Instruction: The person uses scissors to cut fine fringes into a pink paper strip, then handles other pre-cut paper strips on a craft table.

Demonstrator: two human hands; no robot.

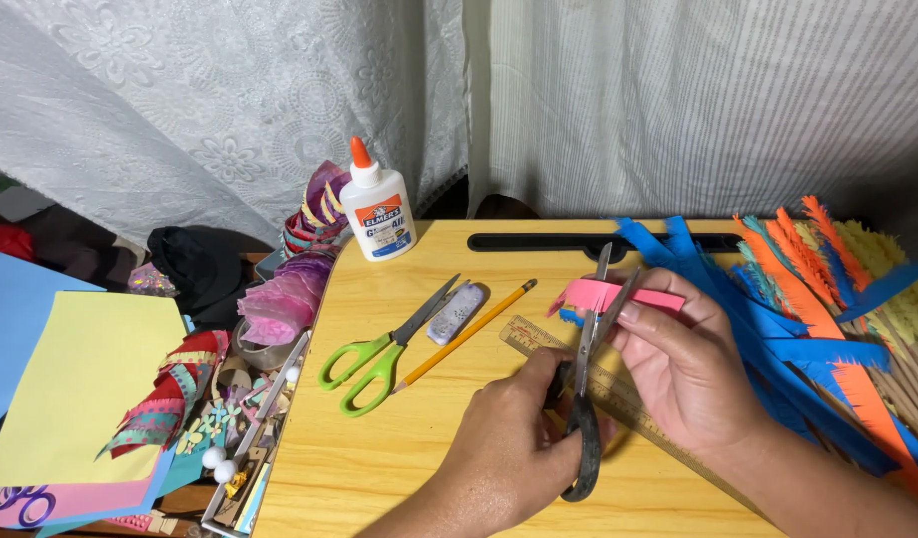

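My left hand [504, 448] grips the black handles of a pair of scissors [587, 418], whose blades point up and away with their tips apart. Between the blades sits a pink paper strip [618, 295], pinched from the right by my right hand [688, 369]. The strip's left end looks cut into a fringe. Both hands hover over a wooden ruler [532, 335] lying on the yellow wooden table [379, 458].
Green-handled scissors [377, 357], a pencil [469, 334] and a small pale eraser [456, 313] lie left of the ruler. A white glue bottle [377, 207] stands at the back. Fringed blue and orange paper strips [808, 319] pile up at right; coloured paper sheets [80, 379] and scraps lie left.
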